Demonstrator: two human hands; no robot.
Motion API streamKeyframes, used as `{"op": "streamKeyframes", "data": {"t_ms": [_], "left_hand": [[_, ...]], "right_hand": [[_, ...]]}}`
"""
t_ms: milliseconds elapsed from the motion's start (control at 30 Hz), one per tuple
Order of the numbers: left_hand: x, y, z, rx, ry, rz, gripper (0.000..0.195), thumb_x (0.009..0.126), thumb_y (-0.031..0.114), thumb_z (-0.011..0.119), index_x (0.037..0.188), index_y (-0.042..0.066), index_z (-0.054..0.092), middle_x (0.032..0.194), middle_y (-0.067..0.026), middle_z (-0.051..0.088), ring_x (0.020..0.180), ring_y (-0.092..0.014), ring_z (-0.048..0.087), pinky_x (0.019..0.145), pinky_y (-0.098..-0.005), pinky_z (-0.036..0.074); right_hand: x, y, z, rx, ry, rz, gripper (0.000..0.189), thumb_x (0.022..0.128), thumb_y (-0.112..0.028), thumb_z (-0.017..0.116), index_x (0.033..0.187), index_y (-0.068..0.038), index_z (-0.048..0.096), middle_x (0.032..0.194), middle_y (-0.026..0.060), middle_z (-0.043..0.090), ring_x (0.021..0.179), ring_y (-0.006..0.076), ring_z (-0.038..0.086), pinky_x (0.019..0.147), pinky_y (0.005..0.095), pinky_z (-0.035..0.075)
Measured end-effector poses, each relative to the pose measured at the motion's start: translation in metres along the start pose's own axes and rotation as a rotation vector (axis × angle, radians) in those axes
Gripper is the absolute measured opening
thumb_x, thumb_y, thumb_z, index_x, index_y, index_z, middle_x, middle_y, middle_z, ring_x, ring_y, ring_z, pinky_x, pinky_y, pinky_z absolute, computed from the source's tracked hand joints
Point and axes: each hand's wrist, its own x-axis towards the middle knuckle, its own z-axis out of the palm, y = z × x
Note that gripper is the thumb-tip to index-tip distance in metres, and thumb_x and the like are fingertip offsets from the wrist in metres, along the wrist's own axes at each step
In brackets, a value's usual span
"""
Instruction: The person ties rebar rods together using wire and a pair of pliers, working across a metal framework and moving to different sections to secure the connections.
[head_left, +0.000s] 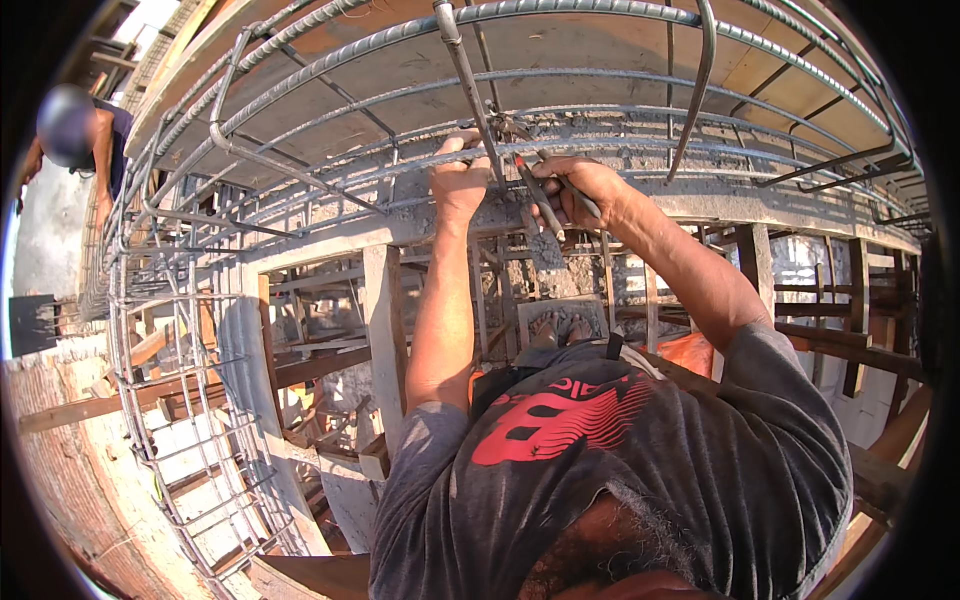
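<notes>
Tie-wire pincers (541, 196) are in my right hand (581, 184), their two handles spread and pointing back towards me. Their jaws (510, 127) are at a lower bar of the rebar cage, just right of an upright stirrup leg (469, 82). My left hand (459, 184) is curled at a ribbed longitudinal bar (397, 174), left of that stirrup. Its fingertips are partly hidden, and any wire between them is too small to make out. Both forearms reach forward over a timber formwork edge (322, 251).
Plywood formwork (577, 49) stands behind the cage. Another rebar cage (187, 390) runs along the left. Timber posts (386, 337) stand below, and my bare feet (559, 328) are on a small board. A co-worker (105, 142) bends over at the far left.
</notes>
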Motion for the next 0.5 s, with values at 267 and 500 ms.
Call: {"op": "streamKeyframes", "data": {"t_ms": [267,500], "left_hand": [[-0.104,0.073,0.013,-0.625,0.092,-0.580,0.033,0.101,0.032,0.058,0.107,0.000,0.061,0.090,-0.0058,0.061,0.074,-0.014,0.061,0.068,-0.0288,0.053],[-0.081,0.067,0.033,-1.024,-0.152,-0.783,0.055,0.095,0.054,0.056,0.113,0.003,0.062,0.099,-0.0109,0.066,0.090,-0.023,0.065,0.080,-0.0420,0.054]], "right_hand": [[-0.032,0.039,0.010,0.186,-0.008,-0.100,0.016,0.080,-0.011,0.059,0.093,-0.004,0.052,0.082,0.0065,0.054,0.066,0.0199,0.055,0.056,0.0352,0.045],[-0.036,0.017,0.007,-0.902,0.240,-0.267,0.041,0.083,-0.024,0.057,0.114,0.004,0.058,0.084,0.0164,0.064,0.072,0.0274,0.064,0.064,0.0403,0.050]]}}
